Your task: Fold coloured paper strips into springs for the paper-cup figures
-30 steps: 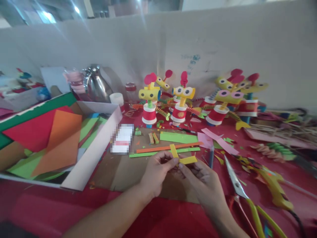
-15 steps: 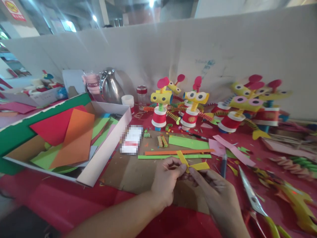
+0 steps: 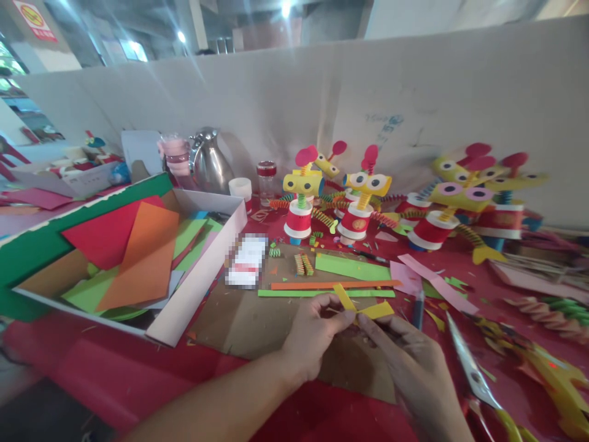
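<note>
My left hand [image 3: 317, 331] and my right hand [image 3: 405, 350] meet over a brown board [image 3: 248, 325]. Between their fingertips they pinch a folded yellow paper strip [image 3: 376, 310], its two ends spread in a V. The fold itself is mostly covered by my thumbs. Just beyond my hands lie an orange paper strip [image 3: 294, 286] and a thin green strip [image 3: 280, 293]. A wider green paper piece [image 3: 350, 266] rests behind them, near small pleated paper springs [image 3: 304, 264]. Right of my right hand is a pair of scissors [image 3: 473, 362].
An open box [image 3: 197, 282] of coloured paper stands at left. Several paper-cup robot figures [image 3: 354, 222] line the back, beside a glass jar [image 3: 266, 183] and a steel jug [image 3: 210, 162]. A knife-like tool [image 3: 418, 310], pink strips [image 3: 437, 283] and paper scraps lie at right.
The whole view has shifted slightly, so things appear a little further right and lower. Both hands keep their pinch on the yellow strip, with hardly any change in pose.
</note>
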Tool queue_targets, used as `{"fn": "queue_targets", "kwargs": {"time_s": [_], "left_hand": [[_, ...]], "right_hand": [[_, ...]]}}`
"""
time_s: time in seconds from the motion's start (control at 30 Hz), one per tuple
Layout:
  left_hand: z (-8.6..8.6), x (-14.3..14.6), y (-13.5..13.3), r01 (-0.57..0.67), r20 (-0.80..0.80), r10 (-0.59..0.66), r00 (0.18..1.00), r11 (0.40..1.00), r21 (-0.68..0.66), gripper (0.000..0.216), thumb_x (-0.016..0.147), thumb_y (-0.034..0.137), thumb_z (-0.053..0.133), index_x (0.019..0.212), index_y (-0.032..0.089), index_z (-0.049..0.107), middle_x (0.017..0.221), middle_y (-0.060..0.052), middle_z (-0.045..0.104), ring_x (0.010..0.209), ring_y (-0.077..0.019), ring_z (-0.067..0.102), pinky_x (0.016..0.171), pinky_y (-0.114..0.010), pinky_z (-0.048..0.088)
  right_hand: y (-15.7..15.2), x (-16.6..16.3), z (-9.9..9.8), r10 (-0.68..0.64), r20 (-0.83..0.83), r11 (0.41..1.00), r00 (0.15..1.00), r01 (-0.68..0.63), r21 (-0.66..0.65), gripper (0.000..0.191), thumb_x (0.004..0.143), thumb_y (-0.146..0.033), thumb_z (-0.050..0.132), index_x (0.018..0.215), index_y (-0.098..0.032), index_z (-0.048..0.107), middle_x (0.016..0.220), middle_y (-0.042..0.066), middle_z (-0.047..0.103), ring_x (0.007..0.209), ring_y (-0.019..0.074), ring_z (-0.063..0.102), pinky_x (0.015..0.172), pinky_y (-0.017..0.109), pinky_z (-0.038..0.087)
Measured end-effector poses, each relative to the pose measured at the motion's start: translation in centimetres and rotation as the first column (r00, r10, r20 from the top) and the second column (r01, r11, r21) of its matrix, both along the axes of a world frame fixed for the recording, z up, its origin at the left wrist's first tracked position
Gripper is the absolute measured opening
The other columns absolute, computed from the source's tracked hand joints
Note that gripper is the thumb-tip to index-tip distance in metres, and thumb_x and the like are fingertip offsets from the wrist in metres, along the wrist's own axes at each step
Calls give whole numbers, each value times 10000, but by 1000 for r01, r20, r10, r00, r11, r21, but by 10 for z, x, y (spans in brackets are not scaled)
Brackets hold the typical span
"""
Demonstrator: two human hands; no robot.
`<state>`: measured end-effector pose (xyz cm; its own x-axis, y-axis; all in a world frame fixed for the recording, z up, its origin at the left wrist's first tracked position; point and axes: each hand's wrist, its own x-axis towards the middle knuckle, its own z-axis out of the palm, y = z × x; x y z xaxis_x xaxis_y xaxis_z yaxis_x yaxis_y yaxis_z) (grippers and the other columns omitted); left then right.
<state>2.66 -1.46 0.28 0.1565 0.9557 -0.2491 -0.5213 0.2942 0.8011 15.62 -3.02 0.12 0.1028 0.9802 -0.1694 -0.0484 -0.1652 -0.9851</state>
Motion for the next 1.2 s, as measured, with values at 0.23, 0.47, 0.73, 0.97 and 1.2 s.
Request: {"fn": "queue_targets", "kwargs": {"time_s": [0.23, 0.47, 0.73, 0.97, 1.2], "left_hand": [[0, -4, 3, 95, -146, -93, 985, 995, 8, 241, 562, 308, 803, 696, 132, 706, 636, -20, 631, 578, -108, 548, 622, -274, 451], [3, -1, -1, 104, -69, -104, 992, 995, 2, 359, 505, 401, 835, 655, 134, 648, 580, -5, 619, 519, -95, 541, 544, -243, 426], [-2, 1, 0, 101, 26, -99, 995, 992, -71, 390, 470, 376, 851, 619, 146, 573, 544, 2, 590, 504, -98, 526, 522, -239, 395], [3, 0, -4, 149, -134, -135, 982, 983, 103, 374, 592, 450, 794, 740, 157, 613, 630, 7, 584, 578, -109, 539, 605, -264, 433], [3, -2, -3, 125, -152, -107, 983, 986, 114, 292, 623, 418, 777, 666, 147, 677, 619, -22, 623, 569, -116, 547, 590, -262, 433]], "right_hand": [[-1, 10, 3, -132, 579, 935, 804, -93, 343, 182, 784, -360, 597, 665, -225, 619, 639, 20, 638, 587, 185, 583, 552, 282, 439], [2, 8, 7, 59, 306, 979, 950, -115, 166, 221, 754, -409, 651, 652, -218, 606, 620, 10, 601, 597, 177, 564, 541, 264, 438], [3, 2, 10, 183, -137, 983, 974, -185, 1, 278, 723, -458, 695, 707, -186, 636, 675, 35, 632, 644, 192, 590, 635, 317, 490], [2, 8, 9, 0, 305, 980, 952, -61, 189, 224, 707, -399, 673, 607, -215, 593, 540, -13, 548, 518, 153, 529, 478, 240, 404], [-2, 8, 6, 32, 222, 983, 975, -72, 171, 183, 763, -396, 669, 720, -226, 617, 649, -2, 597, 622, 160, 553, 552, 237, 440]]}}
